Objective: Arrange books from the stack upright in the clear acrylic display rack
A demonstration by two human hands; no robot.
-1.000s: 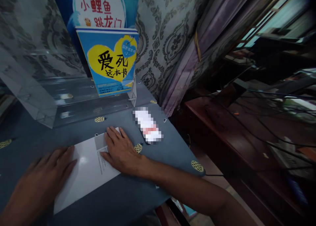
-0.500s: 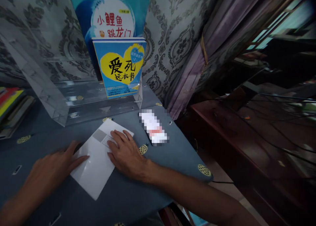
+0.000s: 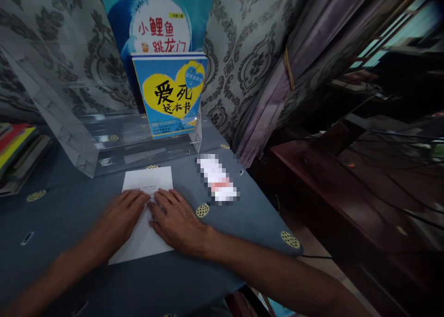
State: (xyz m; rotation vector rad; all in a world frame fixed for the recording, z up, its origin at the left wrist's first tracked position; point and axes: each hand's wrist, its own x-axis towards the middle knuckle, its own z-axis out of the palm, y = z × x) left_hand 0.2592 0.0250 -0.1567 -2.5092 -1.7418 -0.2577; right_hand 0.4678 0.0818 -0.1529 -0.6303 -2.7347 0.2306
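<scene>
On the table in front of me lies a flat white rectangular sheet (image 3: 152, 238), with a grey band and small print across its middle; I cannot tell whether it is a single sheet or a thin book. Over its left half rests my left hand (image 3: 125, 215), fingers extended toward the printed strip. My right hand (image 3: 178, 220) lies on the right half, its fingers spread and touching the same strip. The fingertips of both hands almost meet there and cover part of the print. Neither hand grasps anything.
Behind the sheet stands a clear acrylic rack (image 3: 86, 164) holding a blue book with a yellow heart (image 3: 169, 93) and a taller teal book (image 3: 159, 12). A phone with a blurred screen (image 3: 217, 176) lies right. Stacked books (image 3: 21, 150) sit left. The table's right edge borders dark red furniture (image 3: 312, 187).
The white sheet has turned from a slant to nearly straight. My left hand has moved from its left edge onto its middle, beside my right hand, which has hardly shifted.
</scene>
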